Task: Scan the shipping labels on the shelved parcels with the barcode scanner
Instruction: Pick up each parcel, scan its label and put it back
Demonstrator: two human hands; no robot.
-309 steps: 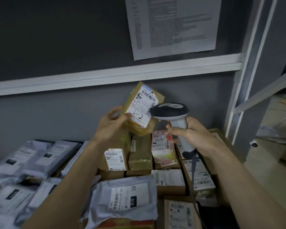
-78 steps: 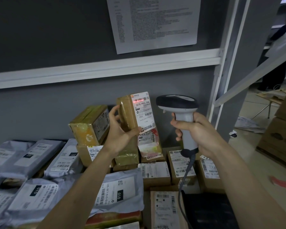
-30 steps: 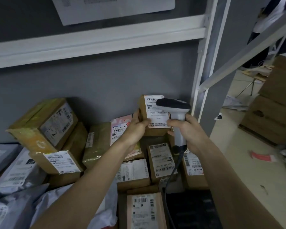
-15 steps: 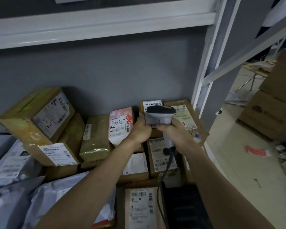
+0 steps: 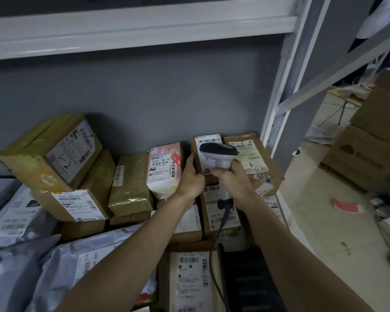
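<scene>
My left hand (image 5: 190, 179) grips a small brown box (image 5: 206, 140) with a white label, standing upright at the back of the shelf between a pink parcel (image 5: 164, 167) and a larger brown box (image 5: 251, 157). My right hand (image 5: 233, 180) holds the grey barcode scanner (image 5: 218, 153) by its handle, its head right in front of the small box's label. The scanner's cable (image 5: 214, 248) hangs down over the parcels below. Much of that label is hidden behind the scanner.
Brown boxes (image 5: 50, 152) are stacked at the left and grey poly mailers (image 5: 20, 255) lie at the front left. A white shelf beam (image 5: 144, 30) runs overhead and a white upright (image 5: 277, 113) stands at the right. Cartons (image 5: 374, 140) sit on the floor beyond.
The small box came down from in front of me to the back row beside the larger brown box. The scanner followed it down. My view tilted lower.
</scene>
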